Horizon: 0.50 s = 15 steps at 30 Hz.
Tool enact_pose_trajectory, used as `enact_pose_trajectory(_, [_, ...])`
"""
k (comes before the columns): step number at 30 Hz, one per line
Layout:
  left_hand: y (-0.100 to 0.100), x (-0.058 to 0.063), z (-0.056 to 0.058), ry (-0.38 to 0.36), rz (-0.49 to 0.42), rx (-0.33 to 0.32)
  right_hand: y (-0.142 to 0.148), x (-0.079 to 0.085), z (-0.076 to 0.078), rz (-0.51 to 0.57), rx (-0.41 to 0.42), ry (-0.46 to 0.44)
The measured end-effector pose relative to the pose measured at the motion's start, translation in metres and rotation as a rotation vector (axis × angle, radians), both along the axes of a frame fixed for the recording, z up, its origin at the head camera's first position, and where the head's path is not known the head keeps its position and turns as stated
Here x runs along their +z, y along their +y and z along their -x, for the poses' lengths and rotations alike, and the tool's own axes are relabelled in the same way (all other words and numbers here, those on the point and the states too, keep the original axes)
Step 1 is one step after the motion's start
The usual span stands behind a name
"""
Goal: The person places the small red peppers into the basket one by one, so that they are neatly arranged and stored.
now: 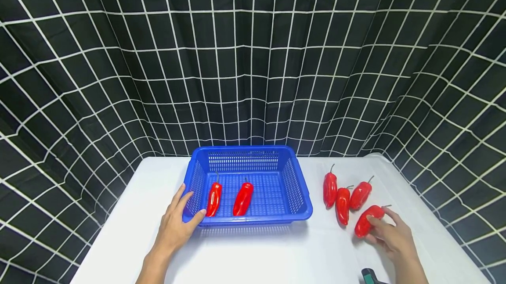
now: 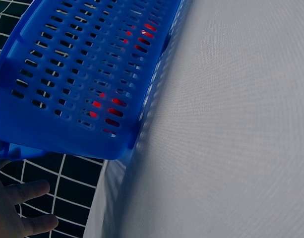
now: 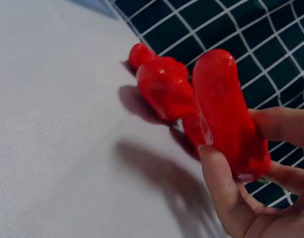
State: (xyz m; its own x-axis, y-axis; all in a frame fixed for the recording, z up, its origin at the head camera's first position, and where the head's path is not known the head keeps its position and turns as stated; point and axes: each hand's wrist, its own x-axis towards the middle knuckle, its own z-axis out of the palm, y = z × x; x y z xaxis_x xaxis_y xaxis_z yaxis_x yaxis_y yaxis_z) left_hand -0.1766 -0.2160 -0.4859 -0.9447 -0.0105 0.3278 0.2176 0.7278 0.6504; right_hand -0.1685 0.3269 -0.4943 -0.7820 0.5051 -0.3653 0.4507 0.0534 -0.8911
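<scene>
My right hand (image 1: 391,235) pinches a shiny red pepper (image 1: 368,221) between thumb and fingers at the right of the table. In the right wrist view this pepper (image 3: 226,109) is held up, and a shadow falls on the table below it. Three more red peppers (image 1: 342,205) lie just beyond it. At the left front corner of a blue plastic basket (image 1: 253,220) is my left hand (image 1: 172,227), its fingers spread and its thumb at the rim. Two red peppers (image 1: 243,199) lie apart inside the basket, in its left half.
The basket stands at the back middle of the white table (image 1: 253,257). A dark object with a green patch (image 1: 369,276) shows at the front edge beside my right forearm. Black curtains (image 1: 253,64) with a white grid enclose the back and sides.
</scene>
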Motion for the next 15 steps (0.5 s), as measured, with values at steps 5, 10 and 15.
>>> enact_pose_trajectory(5, [0.0,0.0,0.0,-0.017,-0.013,-0.001,-0.002,0.011,-0.007,0.023,-0.035,0.065])
enact_pose_trajectory(10, [0.0,0.0,0.001,-0.021,-0.011,0.0,-0.011,0.028,-0.012,0.02,-0.03,0.106])
enact_pose_trajectory(15, [0.0,-0.001,0.0,-0.025,-0.005,0.002,-0.02,0.044,-0.017,0.008,-0.016,0.115])
